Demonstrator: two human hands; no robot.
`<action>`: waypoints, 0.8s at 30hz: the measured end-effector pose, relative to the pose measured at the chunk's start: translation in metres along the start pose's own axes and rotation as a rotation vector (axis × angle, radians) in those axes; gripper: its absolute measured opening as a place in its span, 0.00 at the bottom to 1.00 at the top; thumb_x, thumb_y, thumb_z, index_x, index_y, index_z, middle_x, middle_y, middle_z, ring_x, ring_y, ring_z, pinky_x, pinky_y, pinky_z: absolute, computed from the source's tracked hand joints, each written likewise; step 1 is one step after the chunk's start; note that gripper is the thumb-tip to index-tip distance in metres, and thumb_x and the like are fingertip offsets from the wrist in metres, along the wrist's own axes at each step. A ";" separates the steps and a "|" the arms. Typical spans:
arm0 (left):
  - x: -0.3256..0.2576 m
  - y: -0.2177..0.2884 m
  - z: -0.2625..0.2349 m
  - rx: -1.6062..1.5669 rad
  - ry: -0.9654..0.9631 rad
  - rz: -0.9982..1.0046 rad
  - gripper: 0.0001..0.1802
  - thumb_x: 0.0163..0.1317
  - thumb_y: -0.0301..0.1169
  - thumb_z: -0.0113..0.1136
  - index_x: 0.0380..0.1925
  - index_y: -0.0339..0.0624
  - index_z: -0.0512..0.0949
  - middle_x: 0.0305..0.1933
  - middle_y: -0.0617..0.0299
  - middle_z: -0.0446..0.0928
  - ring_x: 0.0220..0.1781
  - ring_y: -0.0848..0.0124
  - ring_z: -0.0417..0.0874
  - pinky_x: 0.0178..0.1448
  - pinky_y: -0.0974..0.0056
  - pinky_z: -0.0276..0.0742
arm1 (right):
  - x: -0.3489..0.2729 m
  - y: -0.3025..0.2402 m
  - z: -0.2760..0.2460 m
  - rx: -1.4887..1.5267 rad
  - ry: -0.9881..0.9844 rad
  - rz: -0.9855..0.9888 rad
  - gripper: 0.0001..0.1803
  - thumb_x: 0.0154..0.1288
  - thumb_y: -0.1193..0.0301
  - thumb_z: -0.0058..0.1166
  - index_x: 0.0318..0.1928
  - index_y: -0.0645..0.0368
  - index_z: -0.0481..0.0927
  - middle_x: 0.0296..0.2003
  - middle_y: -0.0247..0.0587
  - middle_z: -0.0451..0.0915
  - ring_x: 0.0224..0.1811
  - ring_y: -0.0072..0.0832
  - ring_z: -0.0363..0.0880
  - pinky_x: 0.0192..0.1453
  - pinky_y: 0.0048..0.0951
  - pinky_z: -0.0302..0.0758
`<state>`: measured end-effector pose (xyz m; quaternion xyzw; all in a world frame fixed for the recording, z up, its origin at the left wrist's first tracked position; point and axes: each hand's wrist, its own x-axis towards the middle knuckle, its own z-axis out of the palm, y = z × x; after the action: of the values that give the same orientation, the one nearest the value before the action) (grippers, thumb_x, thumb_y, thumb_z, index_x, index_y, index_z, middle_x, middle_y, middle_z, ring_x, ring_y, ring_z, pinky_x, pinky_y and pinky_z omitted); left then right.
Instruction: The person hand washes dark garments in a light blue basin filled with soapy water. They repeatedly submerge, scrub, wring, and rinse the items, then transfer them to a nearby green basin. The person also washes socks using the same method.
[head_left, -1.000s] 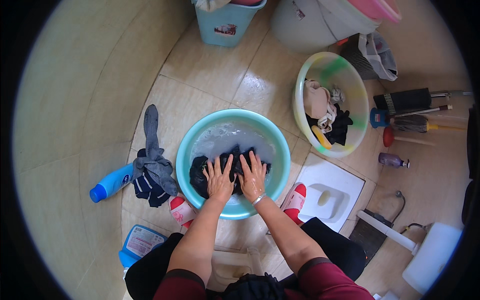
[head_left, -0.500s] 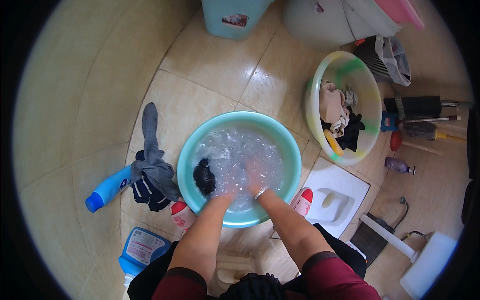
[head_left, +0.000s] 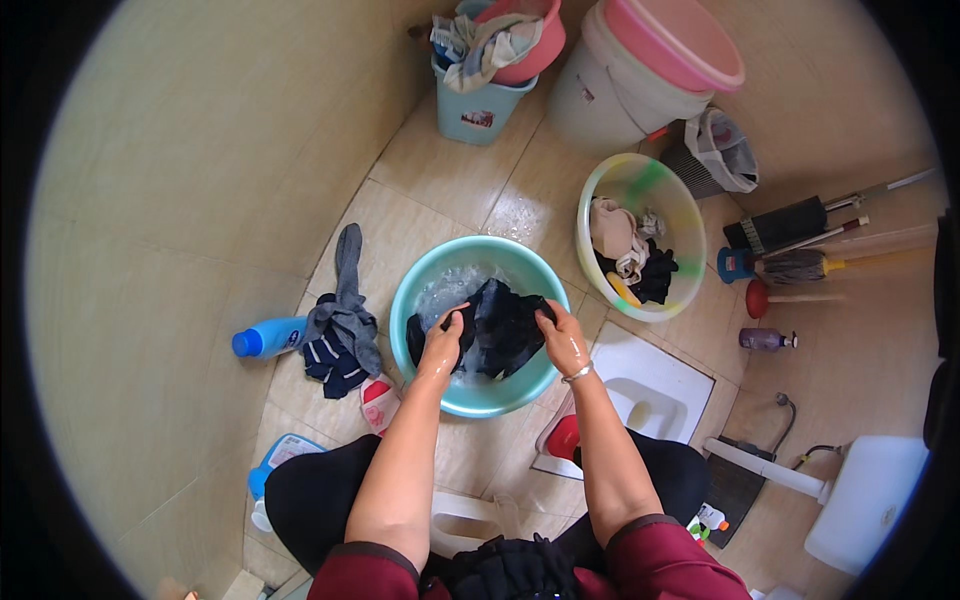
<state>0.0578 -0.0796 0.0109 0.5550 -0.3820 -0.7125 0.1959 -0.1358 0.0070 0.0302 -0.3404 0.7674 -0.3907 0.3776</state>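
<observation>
- Right now my left hand [head_left: 443, 338] and right hand [head_left: 561, 333] are both clamped on a dark wet garment [head_left: 497, 325], one at each side of it, holding it just above the soapy water.
- That garment sits in the teal basin [head_left: 420, 375] on the tiled floor, right in front of my knees.
- To my left a blue bottle with a blue cap [head_left: 265, 337] lies on its side, touching a heap of grey and navy clothes [head_left: 340, 325].
- Nearer my left knee lies a flat blue-and-white packet [head_left: 280, 455]; its print is too small to tell.
- Behind the basin stands a teal bin [head_left: 478, 110] with a small white-and-red label on its front.
- To my right a pale green tub [head_left: 600, 195] holds mixed laundry.
- Further right, a small purple bottle [head_left: 765, 339] lies on the floor.
</observation>
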 end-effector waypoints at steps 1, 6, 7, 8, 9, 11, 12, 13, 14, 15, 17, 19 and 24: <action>-0.013 0.010 -0.004 -0.104 -0.026 -0.034 0.18 0.72 0.42 0.48 0.53 0.47 0.78 0.57 0.57 0.75 0.59 0.67 0.72 0.64 0.65 0.63 | -0.009 -0.014 -0.008 0.051 -0.008 -0.019 0.18 0.69 0.68 0.51 0.54 0.66 0.73 0.35 0.42 0.79 0.37 0.28 0.76 0.44 0.27 0.72; -0.079 0.065 -0.011 -0.552 -0.172 0.162 0.21 0.71 0.41 0.51 0.56 0.38 0.74 0.59 0.57 0.74 0.60 0.67 0.73 0.66 0.62 0.66 | -0.058 -0.091 -0.032 0.325 -0.043 -0.144 0.14 0.71 0.68 0.51 0.50 0.65 0.75 0.35 0.23 0.72 0.37 0.13 0.66 0.43 0.16 0.66; -0.092 0.079 -0.013 -0.596 -0.220 0.164 0.22 0.71 0.41 0.50 0.57 0.38 0.73 0.59 0.56 0.74 0.61 0.65 0.74 0.66 0.60 0.67 | -0.068 -0.108 -0.037 0.314 -0.031 -0.193 0.14 0.71 0.68 0.52 0.49 0.65 0.75 0.35 0.23 0.73 0.38 0.13 0.66 0.43 0.16 0.66; -0.105 0.093 -0.015 -0.650 -0.284 0.182 0.22 0.71 0.41 0.49 0.58 0.38 0.72 0.60 0.55 0.74 0.61 0.64 0.74 0.66 0.58 0.68 | -0.076 -0.125 -0.042 0.263 -0.001 -0.151 0.13 0.71 0.68 0.51 0.49 0.64 0.75 0.36 0.24 0.73 0.39 0.13 0.67 0.45 0.17 0.67; -0.118 0.107 -0.016 -0.649 -0.310 0.196 0.22 0.72 0.41 0.48 0.59 0.39 0.71 0.60 0.55 0.73 0.62 0.63 0.74 0.65 0.56 0.69 | -0.087 -0.142 -0.049 0.311 -0.015 -0.195 0.12 0.71 0.69 0.51 0.48 0.64 0.75 0.37 0.24 0.74 0.39 0.14 0.68 0.46 0.17 0.67; -0.144 0.131 -0.017 -0.658 -0.350 0.221 0.24 0.72 0.44 0.45 0.60 0.39 0.70 0.61 0.55 0.73 0.63 0.64 0.73 0.66 0.56 0.68 | -0.104 -0.175 -0.058 0.376 0.004 -0.253 0.14 0.70 0.70 0.51 0.51 0.66 0.74 0.36 0.28 0.75 0.38 0.15 0.69 0.45 0.18 0.69; -0.155 0.142 -0.018 -0.669 -0.373 0.262 0.25 0.72 0.45 0.45 0.60 0.39 0.70 0.61 0.56 0.73 0.63 0.64 0.73 0.66 0.56 0.67 | -0.112 -0.191 -0.066 0.303 0.012 -0.329 0.14 0.70 0.71 0.52 0.51 0.65 0.74 0.37 0.26 0.75 0.39 0.14 0.69 0.46 0.18 0.69; -0.166 0.153 -0.019 -0.685 -0.372 0.254 0.26 0.72 0.46 0.44 0.61 0.39 0.69 0.62 0.56 0.72 0.64 0.64 0.72 0.67 0.55 0.66 | -0.119 -0.206 -0.070 0.385 0.018 -0.349 0.14 0.69 0.72 0.52 0.52 0.65 0.74 0.38 0.26 0.75 0.39 0.14 0.70 0.46 0.17 0.69; -0.175 0.162 -0.020 -0.719 -0.415 0.280 0.26 0.73 0.45 0.44 0.61 0.39 0.69 0.62 0.55 0.72 0.64 0.62 0.72 0.67 0.53 0.66 | -0.127 -0.219 -0.073 0.466 0.022 -0.367 0.14 0.69 0.73 0.53 0.52 0.66 0.74 0.39 0.26 0.75 0.40 0.14 0.70 0.47 0.17 0.69; -0.183 0.169 -0.022 -0.768 -0.452 0.310 0.25 0.73 0.45 0.44 0.60 0.38 0.69 0.62 0.54 0.72 0.64 0.61 0.72 0.67 0.51 0.65 | -0.134 -0.231 -0.079 0.492 0.013 -0.393 0.14 0.69 0.74 0.53 0.53 0.66 0.74 0.40 0.27 0.76 0.42 0.14 0.71 0.48 0.17 0.69; -0.195 0.178 -0.027 -0.879 -0.488 0.316 0.26 0.72 0.45 0.43 0.60 0.38 0.69 0.62 0.53 0.72 0.64 0.58 0.72 0.67 0.49 0.64 | -0.146 -0.251 -0.093 0.451 0.036 -0.490 0.13 0.70 0.77 0.49 0.53 0.64 0.72 0.44 0.32 0.77 0.45 0.17 0.73 0.52 0.20 0.70; -0.199 0.179 -0.034 -0.982 -0.572 0.317 0.27 0.72 0.47 0.44 0.60 0.37 0.69 0.62 0.52 0.71 0.65 0.55 0.71 0.68 0.48 0.63 | -0.156 -0.262 -0.100 0.527 0.073 -0.559 0.13 0.70 0.77 0.49 0.53 0.65 0.73 0.45 0.35 0.78 0.47 0.20 0.75 0.55 0.22 0.71; -0.159 0.147 -0.044 -1.217 -0.549 0.247 0.29 0.70 0.47 0.45 0.61 0.36 0.68 0.64 0.50 0.69 0.67 0.53 0.68 0.71 0.46 0.58 | -0.140 -0.243 -0.094 0.533 0.159 -0.551 0.15 0.69 0.74 0.53 0.54 0.64 0.74 0.46 0.32 0.77 0.48 0.18 0.73 0.55 0.19 0.68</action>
<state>0.1265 -0.0752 0.2208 0.0972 -0.0097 -0.8880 0.4493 -0.0926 0.0416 0.3206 -0.3924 0.5457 -0.6882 0.2732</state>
